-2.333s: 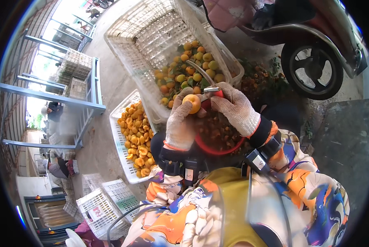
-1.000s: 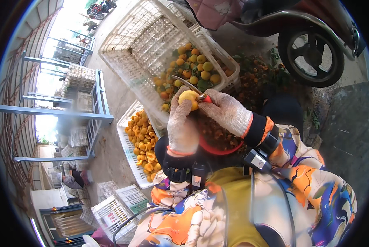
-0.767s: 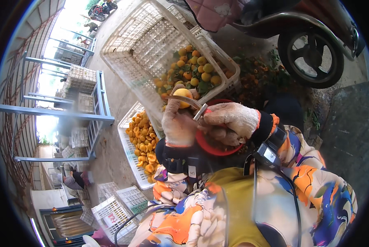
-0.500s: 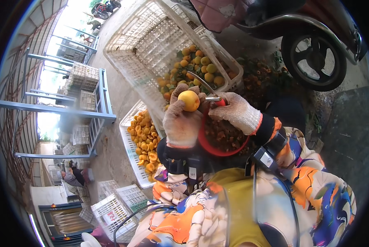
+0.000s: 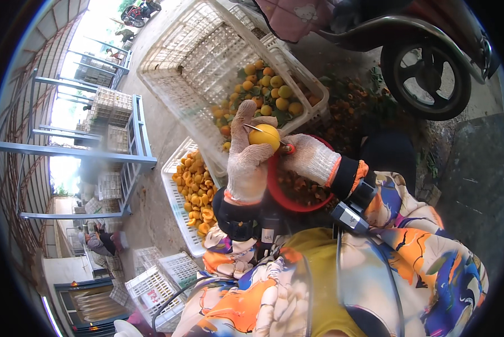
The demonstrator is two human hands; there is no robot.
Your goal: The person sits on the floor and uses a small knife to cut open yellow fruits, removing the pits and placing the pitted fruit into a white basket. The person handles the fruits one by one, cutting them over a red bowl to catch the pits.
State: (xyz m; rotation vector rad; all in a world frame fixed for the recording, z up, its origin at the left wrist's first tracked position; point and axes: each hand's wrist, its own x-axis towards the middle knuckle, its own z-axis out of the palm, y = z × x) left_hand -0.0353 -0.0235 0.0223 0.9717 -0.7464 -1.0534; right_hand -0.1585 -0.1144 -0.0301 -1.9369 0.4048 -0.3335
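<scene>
My gloved left hand [image 5: 244, 171] holds a yellow apricot [image 5: 266, 138] against its thumb, with the other fingers stretched up past the fruit. My gloved right hand [image 5: 310, 158] is closed round the red handle of a small knife [image 5: 288, 149]. Its thin curved blade lies across the apricot, the tip toward my left fingers. Whether it has cut in, I cannot tell. Below my right hand stands a red bowl [image 5: 272, 190] with dark scraps in it. Whole apricots [image 5: 274, 92] and green leaves lie in the big white crate [image 5: 179, 70] beyond my hands.
Left of my left wrist, a low white basket [image 5: 179, 210] holds many halved apricots [image 5: 194, 188]. A parked scooter's wheel [image 5: 426, 81] stands at the far right, near discarded scraps on the floor. Blue metal racks [image 5: 77, 147] and stacked crates line the left; a person [image 5: 100, 241] sits there.
The knife blade, earlier raised clear above the fruit, now lies across the apricot. My left fingers have straightened upward, and my right hand has moved slightly left and down.
</scene>
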